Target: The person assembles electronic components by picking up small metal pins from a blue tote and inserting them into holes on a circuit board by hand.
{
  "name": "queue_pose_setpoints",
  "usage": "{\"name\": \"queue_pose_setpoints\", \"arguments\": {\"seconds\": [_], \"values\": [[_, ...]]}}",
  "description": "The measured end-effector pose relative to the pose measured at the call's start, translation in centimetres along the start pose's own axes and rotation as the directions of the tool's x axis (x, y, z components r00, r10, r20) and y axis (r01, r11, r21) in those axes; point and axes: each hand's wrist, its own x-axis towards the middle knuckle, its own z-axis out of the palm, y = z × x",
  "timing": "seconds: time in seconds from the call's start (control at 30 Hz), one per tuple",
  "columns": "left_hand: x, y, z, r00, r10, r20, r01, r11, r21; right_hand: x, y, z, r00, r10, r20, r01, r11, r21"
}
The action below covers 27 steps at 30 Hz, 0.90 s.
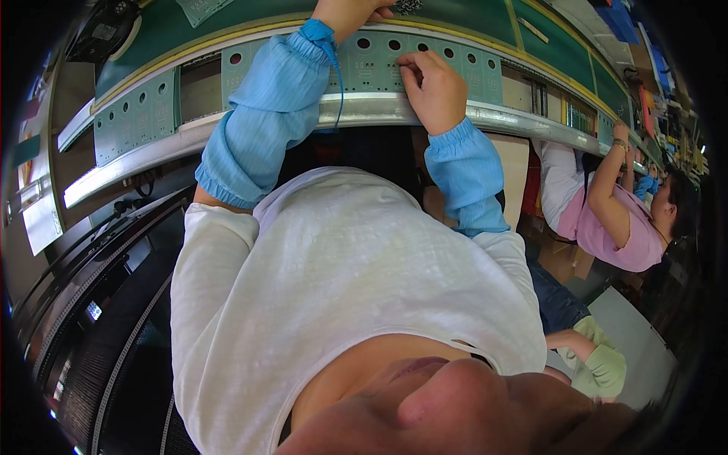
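A long pale green circuit board with round holes lies on a conveyor in front of me. My right hand, in a blue sleeve cover, rests on the board's near edge with its fingers curled and the fingertips pressed to the board. Whether they pinch a small part is hidden. My left hand reaches past the board's far edge onto the green mat, mostly cut off by the top of the frame. It is close to a small dark thing. A blue strap hangs from my left wrist.
A second green board lies to the left on the same line. A metal rail runs along the conveyor's near edge. A co-worker in a pink top works at the right. A black device sits top left.
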Motion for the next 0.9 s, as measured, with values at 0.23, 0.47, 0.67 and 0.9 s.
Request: {"name": "queue_pose_setpoints", "arguments": {"seconds": [0.23,0.47,0.67,0.9], "values": [[-0.1,0.2,-0.2,0.995,0.082,-0.052,-0.079,0.996,0.046,0.1,0.8,-0.2,0.998,-0.036,-0.042,0.039,0.996,0.081],[0.1,0.3,-0.9,0.995,0.063,-0.078,-0.058,0.997,0.059,0.2,0.1,0.1,0.992,-0.116,-0.042,0.112,0.990,-0.089],[-0.6,1.6,-1.7,0.988,0.074,-0.135,-0.069,0.997,0.041,0.0,0.9,-0.2,0.989,-0.142,-0.029,0.139,0.986,-0.093],[-5.8,1.0,-4.4,0.984,0.051,-0.172,-0.028,0.991,0.132,-1.5,1.4,-0.6,0.972,-0.207,-0.110,0.204,0.978,-0.037]]}}
